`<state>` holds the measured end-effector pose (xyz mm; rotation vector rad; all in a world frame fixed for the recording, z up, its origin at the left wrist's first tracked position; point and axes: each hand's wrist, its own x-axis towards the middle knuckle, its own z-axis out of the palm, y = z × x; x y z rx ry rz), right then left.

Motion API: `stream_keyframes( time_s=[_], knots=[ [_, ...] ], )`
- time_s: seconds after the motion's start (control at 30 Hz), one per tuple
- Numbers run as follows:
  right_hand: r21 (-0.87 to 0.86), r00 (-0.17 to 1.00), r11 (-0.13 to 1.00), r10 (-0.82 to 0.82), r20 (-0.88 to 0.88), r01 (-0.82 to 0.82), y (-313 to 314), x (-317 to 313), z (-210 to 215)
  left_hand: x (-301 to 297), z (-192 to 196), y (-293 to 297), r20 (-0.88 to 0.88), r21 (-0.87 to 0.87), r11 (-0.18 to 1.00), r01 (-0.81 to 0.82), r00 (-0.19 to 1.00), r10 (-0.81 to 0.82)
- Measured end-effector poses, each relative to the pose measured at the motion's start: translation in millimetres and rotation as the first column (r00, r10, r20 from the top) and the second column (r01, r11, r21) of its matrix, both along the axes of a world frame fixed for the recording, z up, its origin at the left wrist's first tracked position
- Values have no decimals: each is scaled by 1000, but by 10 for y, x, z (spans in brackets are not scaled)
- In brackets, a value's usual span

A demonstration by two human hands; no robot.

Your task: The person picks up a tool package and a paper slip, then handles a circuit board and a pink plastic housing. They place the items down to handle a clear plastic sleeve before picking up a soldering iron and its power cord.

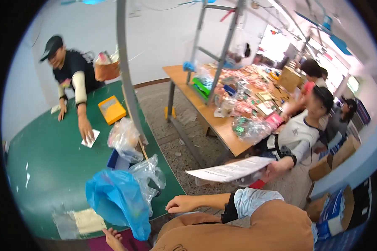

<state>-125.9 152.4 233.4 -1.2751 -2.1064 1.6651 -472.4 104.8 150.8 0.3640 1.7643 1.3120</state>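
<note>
1. A co-worker (pixel 67 67) in a dark cap leaned over the green worktop (pixel 42 167), 1 hand flat on it and the other on a white slip (pixel 95 134).
2. A grey patch (pixel 65 224) and a cream patch (pixel 88 221) lay side by side near the front edge.
3. The left hand (pixel 113 239) was just beside the cream patch; its grip was slack, fingers partly curled, with nothing seen in it.
4. A yellow tray (pixel 112 110) lay farther back on the green worktop.
5. The blue bag (pixel 117 192) sat crumpled at the front of the green worktop, between the 2 hands, against a clear bag (pixel 150 175).
6. The right hand (pixel 181 204) hung near the worktop edge, apart from the blue bag; its grip was loose, fingers bent, with nothing visible in it.
7. Pink pieces (pixel 255 83) cluttered a wooden worktop (pixel 180 75).
8. A 2nd co-worker (pixel 299 134) held out a white sheet (pixel 230 169).
</note>
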Motion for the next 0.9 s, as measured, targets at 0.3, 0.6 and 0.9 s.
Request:
stream_keyframes(
  time_s=[0.3,0.6,0.9],
  knots=[
    [171,938,923,-329,-113,344,-748,-380,532,-266,-90,177,-18,-77,959,273,961,-275],
    [342,887,819,-426,-177,461,-1120,-217,1517,-232,176,275,-193,-42,930,366,910,-367],
    [370,827,760,-560,-44,534,-1201,-256,1336,-191,-37,580,-177,142,866,479,873,-454]
  ],
)
